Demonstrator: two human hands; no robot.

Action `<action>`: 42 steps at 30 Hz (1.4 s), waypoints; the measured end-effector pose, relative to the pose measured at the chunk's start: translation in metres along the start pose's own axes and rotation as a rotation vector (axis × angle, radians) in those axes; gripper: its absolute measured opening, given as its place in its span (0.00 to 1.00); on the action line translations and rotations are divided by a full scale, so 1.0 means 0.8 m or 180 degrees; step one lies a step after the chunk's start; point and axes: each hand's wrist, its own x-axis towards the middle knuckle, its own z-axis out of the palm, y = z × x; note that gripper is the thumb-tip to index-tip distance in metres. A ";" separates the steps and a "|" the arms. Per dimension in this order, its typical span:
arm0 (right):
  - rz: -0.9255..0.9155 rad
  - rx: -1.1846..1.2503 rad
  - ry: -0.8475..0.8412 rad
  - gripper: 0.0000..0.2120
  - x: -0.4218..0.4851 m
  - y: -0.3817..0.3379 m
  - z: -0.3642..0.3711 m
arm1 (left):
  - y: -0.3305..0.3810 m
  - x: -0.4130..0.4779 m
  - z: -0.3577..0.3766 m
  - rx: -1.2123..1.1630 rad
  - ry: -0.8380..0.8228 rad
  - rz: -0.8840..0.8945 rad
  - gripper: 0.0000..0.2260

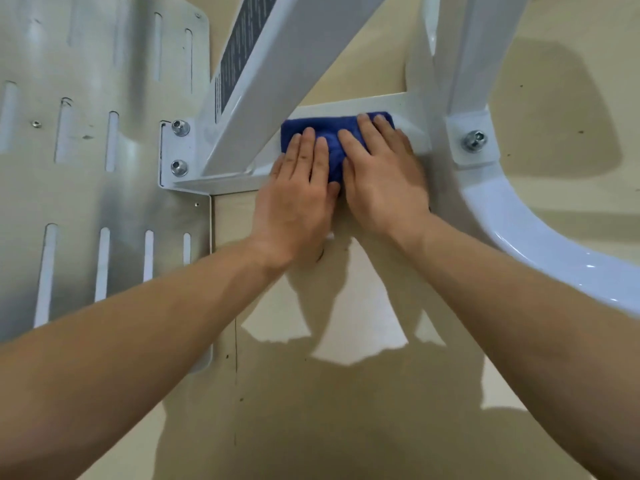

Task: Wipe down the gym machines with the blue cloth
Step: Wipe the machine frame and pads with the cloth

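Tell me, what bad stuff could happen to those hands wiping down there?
1. Both hands, left and right, press flat on the cloth on the white base bar. Sliding right, the fingers could bump the bolt and its bracket.
2. The slanted beam overhangs the bar, so the left hand might get pinched reaching under it.
3. The cloth is bunched small, so bare fingers might scrape metal edges.

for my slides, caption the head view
Both hands, left hand and right hand, press a blue cloth on a white machine frame.
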 end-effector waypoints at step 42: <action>0.0604 0.0039 -0.0280 0.28 0.018 0.013 -0.012 | 0.011 0.059 0.001 -0.0334 -0.0086 0.0371 0.24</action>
